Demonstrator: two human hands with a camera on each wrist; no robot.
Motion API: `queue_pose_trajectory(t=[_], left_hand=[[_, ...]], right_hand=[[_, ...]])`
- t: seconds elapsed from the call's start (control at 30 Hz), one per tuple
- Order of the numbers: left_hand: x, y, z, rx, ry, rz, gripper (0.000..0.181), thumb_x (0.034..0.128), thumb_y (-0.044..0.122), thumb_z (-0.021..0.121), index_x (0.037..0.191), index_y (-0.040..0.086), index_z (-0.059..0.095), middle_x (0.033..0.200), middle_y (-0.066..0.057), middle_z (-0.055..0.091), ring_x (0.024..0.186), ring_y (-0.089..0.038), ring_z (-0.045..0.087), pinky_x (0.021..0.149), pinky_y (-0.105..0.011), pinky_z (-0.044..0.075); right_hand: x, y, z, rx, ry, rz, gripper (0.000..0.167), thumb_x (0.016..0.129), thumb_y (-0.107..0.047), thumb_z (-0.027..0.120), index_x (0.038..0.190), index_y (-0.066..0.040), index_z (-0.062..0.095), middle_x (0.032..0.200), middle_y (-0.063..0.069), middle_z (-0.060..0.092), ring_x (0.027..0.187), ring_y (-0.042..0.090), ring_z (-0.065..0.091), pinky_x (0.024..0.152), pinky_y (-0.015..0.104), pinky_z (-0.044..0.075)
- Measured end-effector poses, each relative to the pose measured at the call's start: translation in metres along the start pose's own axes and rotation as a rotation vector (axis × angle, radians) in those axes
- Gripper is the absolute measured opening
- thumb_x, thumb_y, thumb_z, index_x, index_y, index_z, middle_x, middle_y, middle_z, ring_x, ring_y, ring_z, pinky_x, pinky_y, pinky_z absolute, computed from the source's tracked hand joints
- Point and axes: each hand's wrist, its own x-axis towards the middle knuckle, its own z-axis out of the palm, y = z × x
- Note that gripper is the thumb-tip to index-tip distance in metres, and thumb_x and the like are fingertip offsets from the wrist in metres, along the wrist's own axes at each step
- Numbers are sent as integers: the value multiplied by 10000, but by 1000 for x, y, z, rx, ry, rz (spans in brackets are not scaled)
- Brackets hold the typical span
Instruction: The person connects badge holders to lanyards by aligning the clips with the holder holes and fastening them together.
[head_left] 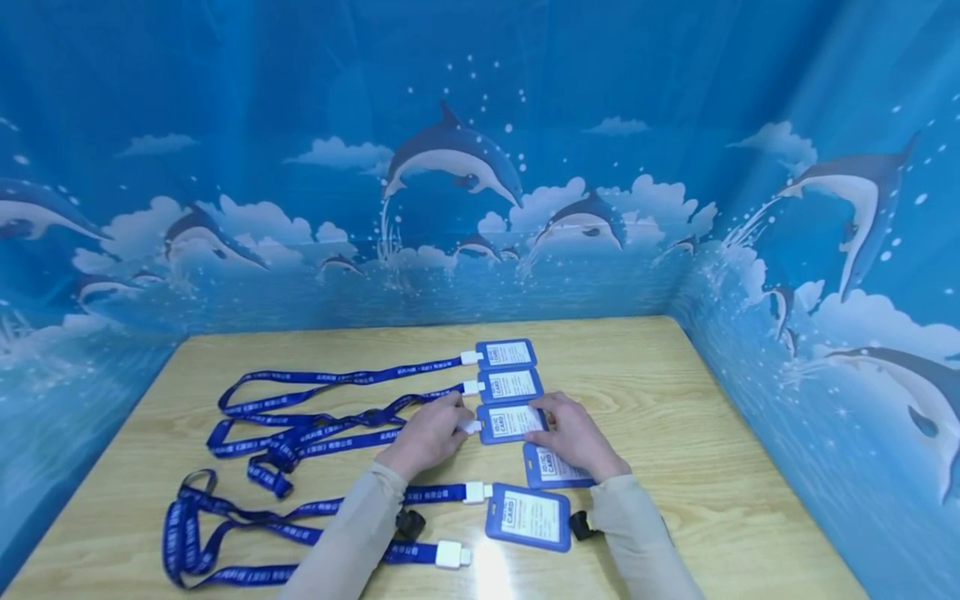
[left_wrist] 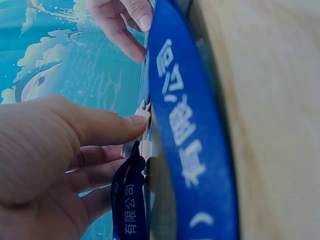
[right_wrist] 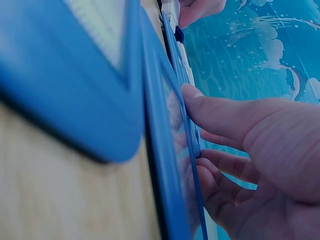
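Note:
My left hand (head_left: 431, 432) pinches the white plastic clip (head_left: 470, 426) of a blue printed lanyard between thumb and fingers, as the left wrist view shows the clip (left_wrist: 143, 117) close up. That clip sits at the slotted left end of a blue ID card holder (head_left: 510, 423). At the holder's right end, my right hand (head_left: 576, 433) grips it by its edges, thumb on the near side. Another card holder (head_left: 546, 465) lies partly hidden beneath the right hand. In the right wrist view the right hand (right_wrist: 250, 145) holds the thin holder edge-on.
Two card holders (head_left: 507, 353) with clips at their left ends lie farther back on the wooden table (head_left: 615, 358). Nearer lie a card holder (head_left: 527, 518), a white clip (head_left: 476, 492) at its corner, and a lone clip (head_left: 450, 555). Lanyards (head_left: 183, 533) loop across the left side.

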Motion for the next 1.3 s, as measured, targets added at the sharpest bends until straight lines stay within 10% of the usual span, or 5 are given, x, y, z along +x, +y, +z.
queue_pose_trajectory(t=[1.3], left_hand=[[1, 9, 9, 55, 148, 81, 216, 769, -93, 751, 897, 79, 782, 827, -47, 733, 816, -177, 675, 803, -314, 603]], right_hand=[[-2, -15, 9, 10, 68, 43, 514, 806, -167, 843, 1278, -58, 673, 1359, 153, 633, 1160, 312, 650, 970, 456, 564]])
